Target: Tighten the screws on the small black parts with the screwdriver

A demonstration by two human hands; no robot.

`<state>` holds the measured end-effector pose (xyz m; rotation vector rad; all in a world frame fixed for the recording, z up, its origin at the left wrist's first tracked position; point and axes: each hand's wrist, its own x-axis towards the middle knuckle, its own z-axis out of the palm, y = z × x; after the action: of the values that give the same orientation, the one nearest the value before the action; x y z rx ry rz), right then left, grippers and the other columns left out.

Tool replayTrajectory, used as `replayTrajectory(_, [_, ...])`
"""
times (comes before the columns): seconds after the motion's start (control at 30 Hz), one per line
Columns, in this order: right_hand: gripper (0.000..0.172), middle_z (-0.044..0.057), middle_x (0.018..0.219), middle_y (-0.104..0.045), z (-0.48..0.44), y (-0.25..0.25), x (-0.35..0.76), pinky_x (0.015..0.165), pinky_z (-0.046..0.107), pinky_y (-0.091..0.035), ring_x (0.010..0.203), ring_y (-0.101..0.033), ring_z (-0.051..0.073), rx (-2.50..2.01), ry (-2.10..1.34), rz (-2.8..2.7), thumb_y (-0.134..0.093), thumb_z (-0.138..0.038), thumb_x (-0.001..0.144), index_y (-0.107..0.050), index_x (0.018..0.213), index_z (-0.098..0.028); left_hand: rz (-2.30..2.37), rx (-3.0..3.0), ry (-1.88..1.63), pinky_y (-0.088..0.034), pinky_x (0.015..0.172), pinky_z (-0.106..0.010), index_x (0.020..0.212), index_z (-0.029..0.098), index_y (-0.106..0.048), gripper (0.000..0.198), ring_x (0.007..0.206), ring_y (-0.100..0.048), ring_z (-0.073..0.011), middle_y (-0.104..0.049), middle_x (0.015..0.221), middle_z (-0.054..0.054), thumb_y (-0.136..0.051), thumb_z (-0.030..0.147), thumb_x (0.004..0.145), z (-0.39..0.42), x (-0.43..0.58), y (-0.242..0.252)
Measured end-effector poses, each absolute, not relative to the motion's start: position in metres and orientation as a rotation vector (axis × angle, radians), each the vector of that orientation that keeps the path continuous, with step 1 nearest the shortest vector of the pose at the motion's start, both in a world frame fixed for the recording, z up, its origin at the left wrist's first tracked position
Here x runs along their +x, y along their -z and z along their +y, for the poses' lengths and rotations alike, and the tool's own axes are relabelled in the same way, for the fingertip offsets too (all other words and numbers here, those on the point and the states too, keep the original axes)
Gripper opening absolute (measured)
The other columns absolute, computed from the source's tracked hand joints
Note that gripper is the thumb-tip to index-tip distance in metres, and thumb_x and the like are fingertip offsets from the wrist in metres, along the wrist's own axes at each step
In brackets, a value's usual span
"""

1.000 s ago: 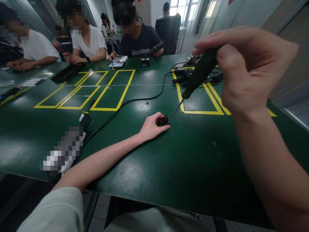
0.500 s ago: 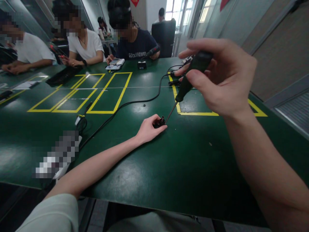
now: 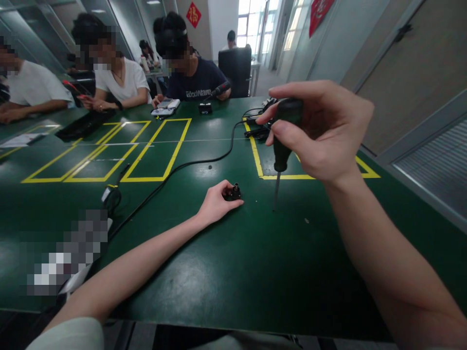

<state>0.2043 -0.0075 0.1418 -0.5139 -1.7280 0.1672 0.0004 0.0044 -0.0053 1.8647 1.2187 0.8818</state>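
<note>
My left hand (image 3: 216, 202) rests on the green table (image 3: 233, 272) with its fingers closed round a small black part (image 3: 233, 193) that has a short metal stub pointing up. My right hand (image 3: 321, 131) is raised to the right of it and grips a dark-handled screwdriver (image 3: 281, 141). The screwdriver stands nearly upright, its thin tip just above the table, a hand's width to the right of the part. A tiny pale speck (image 3: 256, 201), maybe a screw, lies between the part and the tip.
Yellow tape rectangles (image 3: 146, 150) mark the tabletop. A black cable (image 3: 189, 165) runs from the far tools (image 3: 259, 131) to a coiled lead (image 3: 111, 197) at left. Three other people sit along the far side with devices (image 3: 166, 107) in front of them.
The screwdriver tip has left the small part and swung right, and the tool has gone from slanted to nearly upright. My left hand stays on the part. The camera has tilted up.
</note>
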Motion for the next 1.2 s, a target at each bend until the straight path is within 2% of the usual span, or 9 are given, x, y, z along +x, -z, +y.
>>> replayTrajectory(0.1, [0.028,0.0,0.097,-0.079,-0.004,-0.141,0.205,0.07,0.027,-0.064,0.091,-0.078,0.018,-0.507,-0.1,-1.703,-0.073,-0.03,0.092,-0.073,0.119,-0.031,1.212,1.849,-0.888,-0.051,0.082,-0.033,0.109,0.019,-0.065,0.053,0.085,-0.065,-0.0193,-0.071,0.09,-0.001,-0.09,0.03,0.065,0.004,-0.001,0.005])
replayTrajectory(0.17, [0.028,0.0,0.098,-0.078,-0.002,-0.142,0.205,0.071,0.029,-0.065,0.095,-0.078,0.021,-0.485,-0.069,-1.66,-0.072,-0.035,0.093,-0.072,0.12,-0.03,1.13,1.85,-0.898,-0.053,0.089,-0.035,0.133,0.02,-0.059,0.074,0.096,-0.068,-0.0214,-0.074,0.107,-0.005,-0.088,0.023,0.064,0.004,-0.003,0.005])
replayTrajectory(0.23, [0.029,0.001,0.101,-0.076,-0.002,-0.143,0.204,0.07,0.03,-0.065,0.099,-0.077,0.022,-0.467,-0.062,-1.636,-0.07,-0.04,0.095,-0.072,0.122,-0.031,0.987,1.842,-0.888,-0.052,0.098,-0.037,0.144,0.021,-0.053,0.082,0.108,-0.069,-0.0229,-0.073,0.123,-0.009,-0.082,0.016,0.068,0.006,-0.004,0.005])
replayTrajectory(0.3, [0.03,0.001,0.102,-0.075,-0.003,-0.143,0.202,0.069,0.028,-0.065,0.101,-0.077,0.022,-0.455,-0.061,-1.622,-0.069,-0.042,0.095,-0.071,0.123,-0.032,0.875,1.809,-0.843,-0.052,0.102,-0.039,0.141,0.019,-0.058,0.071,0.11,-0.071,-0.0228,-0.075,0.125,-0.011,-0.077,0.012,0.073,0.008,-0.005,0.006])
replayTrajectory(0.43, [0.029,0.0,0.104,-0.074,-0.005,-0.14,0.198,0.074,0.028,-0.066,0.102,-0.075,0.02,-0.502,-0.046,-1.61,-0.069,-0.041,0.096,-0.069,0.124,-0.035,0.914,1.762,-0.829,-0.056,0.095,-0.037,0.117,0.015,-0.071,0.042,0.097,-0.074,-0.0214,-0.079,0.106,-0.009,-0.081,0.019,0.076,0.01,-0.004,0.011])
replayTrajectory(0.63, [0.03,-0.003,0.104,-0.075,-0.004,-0.136,0.195,0.076,0.026,-0.064,0.094,-0.075,0.015,-0.478,-0.104,-1.644,-0.07,-0.033,0.095,-0.068,0.125,-0.035,1.044,1.881,-0.892,-0.054,0.077,-0.031,0.108,0.018,-0.072,0.047,0.081,-0.07,-0.0184,-0.077,0.089,-0.002,-0.092,0.032,0.069,0.005,-0.002,0.013])
replayTrajectory(0.77, [0.03,-0.002,0.103,-0.076,-0.002,-0.133,0.193,0.08,0.028,-0.065,0.098,-0.075,0.017,-0.494,-0.142,-1.637,-0.073,-0.038,0.092,-0.069,0.122,-0.037,1.075,1.915,-0.86,-0.052,0.072,-0.029,0.104,0.018,-0.072,0.045,0.076,-0.067,-0.0164,-0.075,0.087,-0.001,-0.092,0.038,0.069,0.004,-0.001,0.01])
replayTrajectory(0.97, [0.034,0.001,0.105,-0.076,0.002,-0.128,0.192,0.079,0.034,-0.067,0.099,-0.076,0.021,-0.592,-0.143,-1.626,-0.071,-0.051,0.091,-0.068,0.121,-0.035,1.04,1.948,-0.85,-0.053,0.074,-0.029,0.102,0.017,-0.072,0.04,0.08,-0.068,-0.0174,-0.075,0.091,-0.002,-0.09,0.033,0.07,0.002,-0.001,0.006])
replayTrajectory(1.2, [0.032,0.0,0.103,-0.077,0.002,-0.127,0.189,0.079,0.032,-0.067,0.101,-0.076,0.021,-0.565,-0.179,-1.607,-0.075,-0.048,0.089,-0.07,0.117,-0.036,1.01,1.996,-0.835,-0.055,0.078,-0.029,0.099,0.015,-0.075,0.025,0.082,-0.069,-0.0174,-0.076,0.091,-0.003,-0.074,0.018,0.074,0.0,-0.001,0.002])
